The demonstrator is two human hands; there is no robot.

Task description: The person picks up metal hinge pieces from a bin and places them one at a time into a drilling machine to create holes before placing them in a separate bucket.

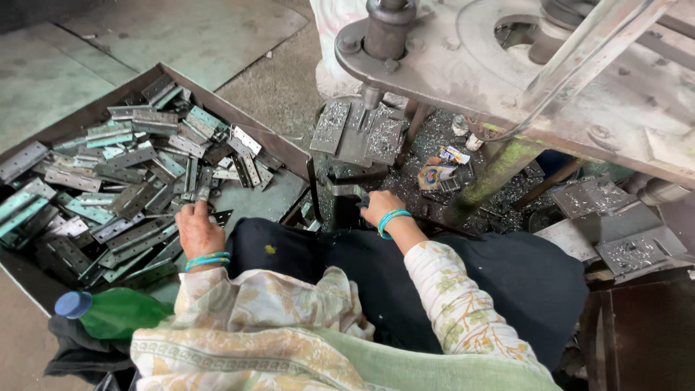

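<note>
My left hand (197,230) reaches into a flat metal tray (279,148) heaped with several grey metal hinges (123,166); its fingers are closed on one hinge (203,194) at the pile's near edge. My right hand (380,207) rests at the edge of the press bed just past my dark-clothed lap, its fingers curled over something dark that I cannot make out. Both wrists carry turquoise bangles. An open hinge (356,130) lies on the press bed under the punch (373,96).
A heavy press machine (507,65) with a steel lever (586,58) overhangs the right side. Metal shavings and paper scraps (438,174) litter the bed. Perforated metal plates (615,232) lie at the right. A green bottle with a blue cap (108,311) sits by my left side.
</note>
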